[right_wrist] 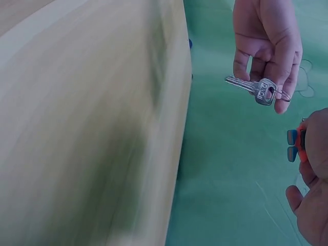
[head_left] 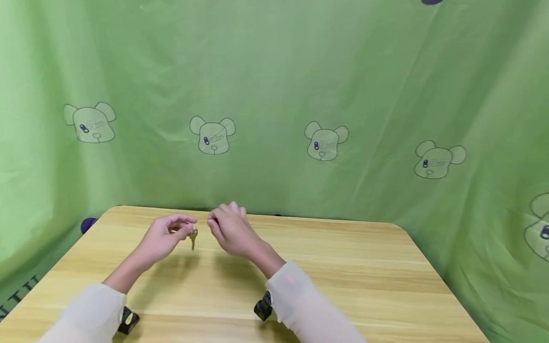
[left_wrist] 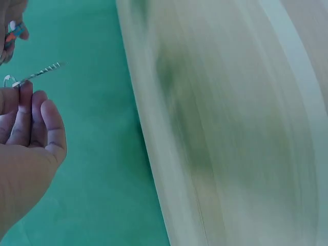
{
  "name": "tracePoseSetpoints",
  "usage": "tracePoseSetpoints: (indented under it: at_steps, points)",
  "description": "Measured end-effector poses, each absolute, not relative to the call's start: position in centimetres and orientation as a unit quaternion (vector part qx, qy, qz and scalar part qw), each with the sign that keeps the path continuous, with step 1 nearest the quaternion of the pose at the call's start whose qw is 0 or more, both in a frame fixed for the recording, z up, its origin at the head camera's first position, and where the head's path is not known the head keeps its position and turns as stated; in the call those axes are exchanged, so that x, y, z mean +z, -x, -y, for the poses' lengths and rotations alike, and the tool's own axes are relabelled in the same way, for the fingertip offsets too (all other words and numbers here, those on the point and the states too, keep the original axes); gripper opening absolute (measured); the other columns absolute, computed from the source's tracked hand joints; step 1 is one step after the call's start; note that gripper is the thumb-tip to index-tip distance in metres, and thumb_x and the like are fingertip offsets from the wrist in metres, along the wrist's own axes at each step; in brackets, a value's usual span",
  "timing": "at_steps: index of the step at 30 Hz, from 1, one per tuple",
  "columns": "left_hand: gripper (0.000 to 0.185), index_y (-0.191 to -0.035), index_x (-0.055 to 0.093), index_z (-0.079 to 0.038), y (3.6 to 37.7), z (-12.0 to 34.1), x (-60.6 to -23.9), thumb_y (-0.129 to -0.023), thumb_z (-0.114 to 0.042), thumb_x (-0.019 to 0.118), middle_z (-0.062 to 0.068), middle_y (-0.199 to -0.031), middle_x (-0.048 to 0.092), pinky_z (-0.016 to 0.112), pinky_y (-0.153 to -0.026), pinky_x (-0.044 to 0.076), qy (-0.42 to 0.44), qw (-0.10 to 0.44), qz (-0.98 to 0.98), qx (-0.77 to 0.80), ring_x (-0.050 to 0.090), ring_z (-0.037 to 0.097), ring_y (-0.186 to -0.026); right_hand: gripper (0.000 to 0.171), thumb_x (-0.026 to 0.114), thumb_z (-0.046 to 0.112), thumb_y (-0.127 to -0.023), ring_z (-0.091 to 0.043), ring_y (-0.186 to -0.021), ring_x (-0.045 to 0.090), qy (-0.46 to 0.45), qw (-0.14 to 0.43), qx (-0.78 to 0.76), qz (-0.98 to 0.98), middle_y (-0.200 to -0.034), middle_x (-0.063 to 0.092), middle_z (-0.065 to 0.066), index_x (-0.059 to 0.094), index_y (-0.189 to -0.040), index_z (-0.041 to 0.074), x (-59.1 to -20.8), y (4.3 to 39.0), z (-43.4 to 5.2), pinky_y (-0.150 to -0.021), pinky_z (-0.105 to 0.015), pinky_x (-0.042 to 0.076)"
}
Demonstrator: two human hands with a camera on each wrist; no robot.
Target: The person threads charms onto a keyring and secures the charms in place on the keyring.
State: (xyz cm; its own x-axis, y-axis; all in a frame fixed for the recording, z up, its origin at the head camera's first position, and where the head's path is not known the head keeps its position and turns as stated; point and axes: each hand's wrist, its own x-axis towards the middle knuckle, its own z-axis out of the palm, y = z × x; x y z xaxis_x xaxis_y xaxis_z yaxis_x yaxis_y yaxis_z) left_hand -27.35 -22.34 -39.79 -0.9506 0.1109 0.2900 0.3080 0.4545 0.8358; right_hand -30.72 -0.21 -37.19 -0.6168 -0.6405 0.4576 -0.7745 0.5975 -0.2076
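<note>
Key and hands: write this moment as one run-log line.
left hand: pinches key ring | key: hanging above wood-grain table | right hand: holds orange-and-blue trinket

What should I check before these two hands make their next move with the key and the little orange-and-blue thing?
1. Left hand holding the ring: ok, at the fingertips.
2. Key on that ring: ok.
3. Key clear of the table: ok, held above it.
4. Right hand gripping the orange-and-blue piece: ok.
5. Piece touching the ring: not ok, they are apart.
6. Ring pried open: cannot tell, too small.
</note>
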Motion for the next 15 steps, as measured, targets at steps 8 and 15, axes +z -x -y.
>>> tracePoseSetpoints:
  at_steps: [8, 15]
  points:
    - [0.028, -0.116, 0.070, 0.003, 26.8, 17.5, -39.6, -0.101, -0.020, 0.068, 0.014, -0.104, 0.076, 0.026, -0.081, 0.059, 0.113, 0.077, 0.799, -0.585, 0.071, 0.021, -0.092, 0.016, 0.050, 0.022, -0.109, -0.017, -0.090, 0.041, -0.396, 0.197, 0.220, 0.869, -0.096, 0.058, 0.005, 0.061, -0.101, 0.014, -36.8, 29.3, -3.9, -0.082, -0.033, 0.031]
    - [0.027, -0.115, 0.067, 0.008, 26.4, 13.1, -39.3, -0.100, -0.015, 0.068, 0.012, -0.098, 0.075, 0.030, -0.084, 0.060, 0.099, 0.038, 0.734, -0.671, 0.070, 0.016, -0.087, 0.011, 0.052, 0.018, -0.106, -0.018, -0.088, 0.041, -0.389, 0.238, 0.241, 0.857, -0.093, 0.056, 0.003, 0.059, -0.099, 0.014, -36.6, 28.0, -7.1, -0.081, -0.035, 0.031]
